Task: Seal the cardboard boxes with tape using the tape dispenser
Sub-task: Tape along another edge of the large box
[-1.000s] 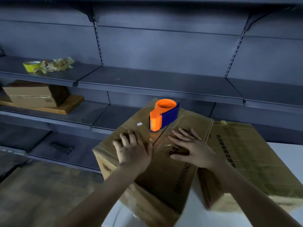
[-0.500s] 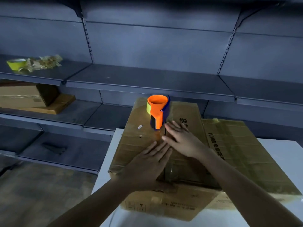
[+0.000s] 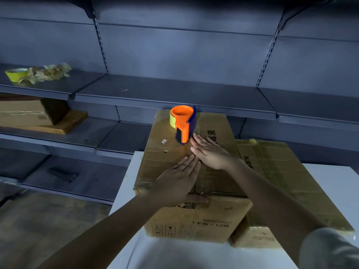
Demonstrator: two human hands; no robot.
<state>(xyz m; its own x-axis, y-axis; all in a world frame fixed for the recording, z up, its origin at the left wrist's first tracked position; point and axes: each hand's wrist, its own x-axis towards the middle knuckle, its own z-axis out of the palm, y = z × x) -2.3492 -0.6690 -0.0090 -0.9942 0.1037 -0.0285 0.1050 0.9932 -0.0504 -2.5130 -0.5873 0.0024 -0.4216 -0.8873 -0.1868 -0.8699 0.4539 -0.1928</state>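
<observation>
Where the white table [image 3: 194, 253] stands before grey shelving [image 3: 174, 92], the items are as follows.

Item 1: cardboard box [image 3: 194, 220], on the table, flaps down. Its long axis runs away from the person toward the shelving, and its printed front face is toward the camera. A small paper scrap [image 3: 164, 141] lies on its top.

Item 2: second cardboard box [image 3: 281, 171], flatter, just beside the first on its right and touching it, angled slightly outward.

Item 3: tape dispenser [image 3: 183, 123], orange and blue, resting on the far end of the first box's top. The round orange hub opens upward and yellow tape shows on its left side. The narrow blue-and-black end points toward the person, so its long axis follows the box's length, near the centre seam.

Item 4: left hand [image 3: 178, 179], flat, fingers straight and together, palm pressed on the box top by the near edge, with the thumb hooked over onto the front face. It grips nothing.

Item 5: right hand [image 3: 209, 152], likewise flat with straight fingers on the box top, fingertips just beside the dispenser's near end. Whether they touch it cannot be told.

Item 6: on the upper left shelf, a yellow tape roll [image 3: 15, 74] beside crumpled tape [image 3: 48, 73]. On the shelf below is a brown carton [image 3: 23, 111].
</observation>
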